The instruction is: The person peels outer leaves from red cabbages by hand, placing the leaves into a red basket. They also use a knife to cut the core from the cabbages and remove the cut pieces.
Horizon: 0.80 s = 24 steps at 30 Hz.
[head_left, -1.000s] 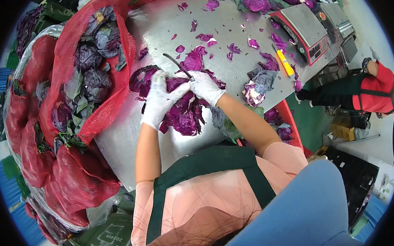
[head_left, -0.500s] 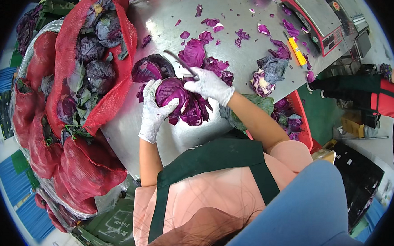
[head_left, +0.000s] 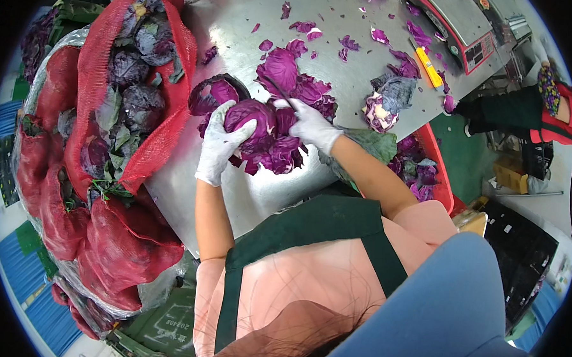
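My left hand, in a white glove, grips a red cabbage head on the steel table. My right hand, also gloved, holds a dark knife with its blade against the top of that cabbage. Loose purple outer leaves lie under and around the head. Another trimmed leaf pile sits just beyond it.
Red mesh sacks full of cabbages are stacked at my left. A red crate of leaf scraps stands at the right edge of the table. A weighing scale and a yellow utility knife lie at the far right. Another person stands beyond.
The view has shifted, so the table sits lower in frame. My left hand has turned the cabbage head and my right hand keeps the knife at its top.
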Motion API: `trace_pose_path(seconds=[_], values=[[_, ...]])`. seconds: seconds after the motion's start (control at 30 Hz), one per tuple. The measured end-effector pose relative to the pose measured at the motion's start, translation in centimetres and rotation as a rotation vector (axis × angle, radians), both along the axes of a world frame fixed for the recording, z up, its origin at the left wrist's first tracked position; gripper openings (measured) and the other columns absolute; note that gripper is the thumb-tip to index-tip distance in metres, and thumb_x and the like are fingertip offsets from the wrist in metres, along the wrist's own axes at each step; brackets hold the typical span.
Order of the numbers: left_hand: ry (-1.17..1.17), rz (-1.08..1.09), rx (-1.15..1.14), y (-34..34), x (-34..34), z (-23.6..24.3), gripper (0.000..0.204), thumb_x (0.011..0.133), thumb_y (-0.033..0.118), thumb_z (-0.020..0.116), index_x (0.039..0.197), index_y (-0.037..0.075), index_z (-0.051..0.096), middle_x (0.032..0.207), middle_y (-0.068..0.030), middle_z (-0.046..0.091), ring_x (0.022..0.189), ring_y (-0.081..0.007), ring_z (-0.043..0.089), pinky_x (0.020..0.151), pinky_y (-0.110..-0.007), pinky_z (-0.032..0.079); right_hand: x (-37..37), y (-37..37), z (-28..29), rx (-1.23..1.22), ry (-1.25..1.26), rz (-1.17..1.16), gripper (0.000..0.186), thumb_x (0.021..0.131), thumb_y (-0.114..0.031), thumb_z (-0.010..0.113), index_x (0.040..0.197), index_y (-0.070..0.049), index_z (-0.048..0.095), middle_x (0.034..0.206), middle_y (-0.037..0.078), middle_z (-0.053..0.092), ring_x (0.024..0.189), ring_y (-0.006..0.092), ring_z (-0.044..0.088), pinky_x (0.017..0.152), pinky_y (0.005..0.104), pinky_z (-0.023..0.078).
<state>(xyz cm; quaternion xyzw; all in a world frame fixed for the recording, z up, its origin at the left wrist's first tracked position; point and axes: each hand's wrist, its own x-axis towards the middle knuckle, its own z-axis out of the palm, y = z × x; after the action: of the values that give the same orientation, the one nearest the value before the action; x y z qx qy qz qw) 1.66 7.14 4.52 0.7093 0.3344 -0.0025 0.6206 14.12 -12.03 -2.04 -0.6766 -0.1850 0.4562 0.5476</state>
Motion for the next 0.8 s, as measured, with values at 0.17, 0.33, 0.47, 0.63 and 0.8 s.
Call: trace_pose_path(seconds=[0.17, 0.33, 0.47, 0.63, 0.8], values=[[-0.07, -0.009, -0.123, 2.0, -1.2, -0.9, 0.076, 0.077, 0.017, 0.087, 0.141, 0.0, 0.049, 0.126, -0.0129, 0.062, 0.113, -0.0199, 0.062, 0.097, -0.033, 0.052, 1.1, -1.2, -0.8, 0.143, -0.402, 0.099, 0.067, 0.079, -0.006, 0.061, 0.145, -0.007, 0.049, 0.135, 0.015, 0.062, 0.109, 0.0225, 0.065, 0.094, 0.0325, 0.051], [-0.052, -0.03, -0.071, 2.2, -0.9, -1.5, 0.075, 0.079, 0.016, 0.085, 0.142, 0.002, 0.048, 0.125, -0.0124, 0.063, 0.11, -0.0192, 0.063, 0.093, -0.032, 0.053, -1.4, 2.1, 3.0, 0.074, -0.545, 0.143, 0.089, 0.08, -0.044, 0.08, 0.149, -0.005, 0.042, 0.142, 0.023, 0.054, 0.131, 0.0321, 0.054, 0.11, 0.0369, 0.042], [-0.064, -0.049, -0.048, 1.9, -0.6, -1.5, 0.075, 0.079, 0.019, 0.085, 0.142, 0.001, 0.048, 0.122, -0.0129, 0.064, 0.098, -0.0171, 0.066, 0.07, -0.026, 0.057, -0.4, 1.9, 2.0, 0.243, -0.139, 0.115, 0.084, 0.081, -0.022, 0.081, 0.149, 0.002, 0.038, 0.143, 0.024, 0.053, 0.132, 0.029, 0.053, 0.11, 0.0365, 0.04], [0.018, -0.064, 0.123, 0.1, 1.1, -0.4, 0.082, 0.075, 0.025, 0.089, 0.14, -0.002, 0.048, 0.116, -0.0125, 0.064, 0.089, -0.0161, 0.067, 0.053, -0.024, 0.053, 0.1, 2.8, 3.5, -0.093, -0.381, 0.082, 0.062, 0.078, -0.01, 0.065, 0.138, 0.0, 0.051, 0.117, 0.026, 0.066, 0.105, 0.0361, 0.067, 0.095, 0.0384, 0.051], [-0.165, -0.236, 0.069, 3.6, -2.4, -1.7, 0.082, 0.069, 0.027, 0.087, 0.138, 0.0, 0.051, 0.133, -0.0123, 0.055, 0.125, -0.0224, 0.053, 0.112, -0.036, 0.038, 2.5, 0.7, -2.8, -0.114, -0.158, -0.082, 0.06, 0.078, -0.001, 0.063, 0.136, 0.005, 0.051, 0.085, 0.017, 0.07, 0.076, 0.0248, 0.07, 0.067, 0.0347, 0.055]])
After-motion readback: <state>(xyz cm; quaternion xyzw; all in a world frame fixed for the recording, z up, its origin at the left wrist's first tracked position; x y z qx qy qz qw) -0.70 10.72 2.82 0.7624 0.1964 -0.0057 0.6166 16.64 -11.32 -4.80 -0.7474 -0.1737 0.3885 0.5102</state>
